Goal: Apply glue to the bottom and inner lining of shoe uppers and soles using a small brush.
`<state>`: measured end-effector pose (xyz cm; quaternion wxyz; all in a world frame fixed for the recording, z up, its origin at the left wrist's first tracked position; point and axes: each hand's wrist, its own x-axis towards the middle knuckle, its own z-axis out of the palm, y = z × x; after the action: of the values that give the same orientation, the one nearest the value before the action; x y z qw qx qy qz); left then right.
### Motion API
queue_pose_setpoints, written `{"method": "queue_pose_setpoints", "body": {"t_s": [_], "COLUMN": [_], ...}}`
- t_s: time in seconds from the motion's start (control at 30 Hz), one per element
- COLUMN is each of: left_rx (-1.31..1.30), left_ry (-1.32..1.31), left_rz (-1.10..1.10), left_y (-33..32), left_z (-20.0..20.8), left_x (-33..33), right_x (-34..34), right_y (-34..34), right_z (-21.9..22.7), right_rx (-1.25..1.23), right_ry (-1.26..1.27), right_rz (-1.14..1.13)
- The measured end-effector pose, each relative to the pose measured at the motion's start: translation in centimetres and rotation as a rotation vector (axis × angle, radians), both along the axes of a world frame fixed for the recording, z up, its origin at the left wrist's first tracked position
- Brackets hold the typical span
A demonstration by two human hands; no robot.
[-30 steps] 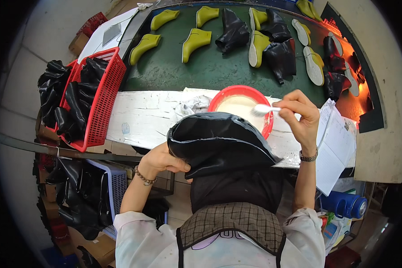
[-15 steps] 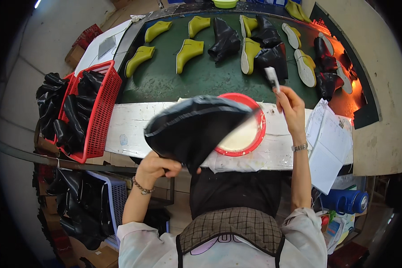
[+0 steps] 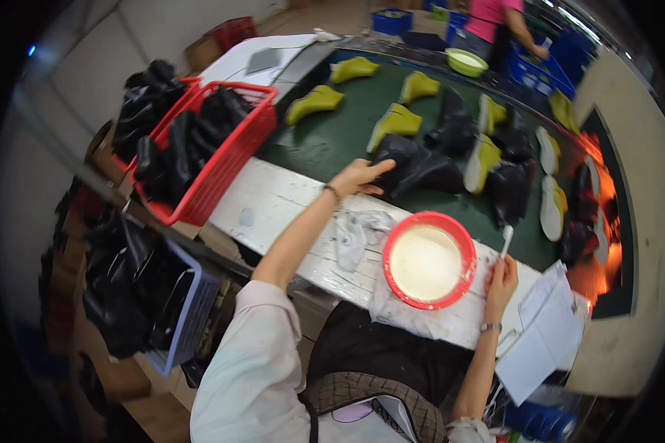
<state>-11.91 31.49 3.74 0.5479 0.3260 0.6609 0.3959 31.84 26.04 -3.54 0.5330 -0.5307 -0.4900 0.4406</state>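
My left hand [image 3: 362,176] reaches forward, its thumb and fingers closed on the end of a black boot upper [image 3: 432,173]. That upper lies on its side on the green belt [image 3: 314,144], beside yellow-green shoe lasts [image 3: 395,122]. In my right hand [image 3: 502,277] is a slim brush [image 3: 507,238] with a white tip, held upright. The hand is just right of a red basin [image 3: 427,303] that holds a creamy white liquid [image 3: 421,262]. A crumpled white cloth [image 3: 353,240] lies between the basin and my left forearm.
Red baskets [image 3: 225,170] of black uppers stand left, with a blue-grey basket [image 3: 181,317] below. Papers [image 3: 536,325] lie at the right bench end. Beyond the white sole pieces [image 3: 552,207], an opening glows orange [image 3: 606,266]. Another person in pink [image 3: 488,18] stands at the back.
My left hand has carried the black upper from in front of me onto the belt. My right hand has lowered with the brush. The view has turned, showing the person behind.
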Motion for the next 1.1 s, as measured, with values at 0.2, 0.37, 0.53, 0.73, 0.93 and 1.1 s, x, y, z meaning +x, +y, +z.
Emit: {"method": "queue_pose_setpoints", "body": {"t_s": [0.2, 0.37, 0.53, 0.73, 0.93, 1.1], "left_rx": [0.579, 0.654, -0.175, 0.516, 0.572, 0.188], "left_ry": [1.021, 2.059, 1.432, 1.550, 0.670, 0.517], "left_rz": [0.011, 0.557, 0.907, 0.887, 0.283, -0.220], "left_y": [-2.8, -12.3, -24.3, -27.6, -25.6, -20.8], "left_z": [0.5, 7.7, 7.2, 11.1, 12.7, 4.3], "left_x": [-3.9, -19.0, -30.0, -27.0, -15.9, -9.4], "right_x": [0.0, 0.0, 0.1, -0.2, -0.4, 0.2], "right_y": [-0.1, -0.4, -0.6, -1.0, -1.1, -1.6], "right_z": [0.6, 0.8, 1.0, 1.4, 1.8, 2.7], "right_rx": [0.011, -0.043, -0.005, -0.037, -0.023, 0.023], "right_ry": [0.049, 0.000, 0.039, 0.047, 0.085, 0.101], "right_rz": [0.037, -0.007, 0.023, 0.029, 0.032, 0.068]}}
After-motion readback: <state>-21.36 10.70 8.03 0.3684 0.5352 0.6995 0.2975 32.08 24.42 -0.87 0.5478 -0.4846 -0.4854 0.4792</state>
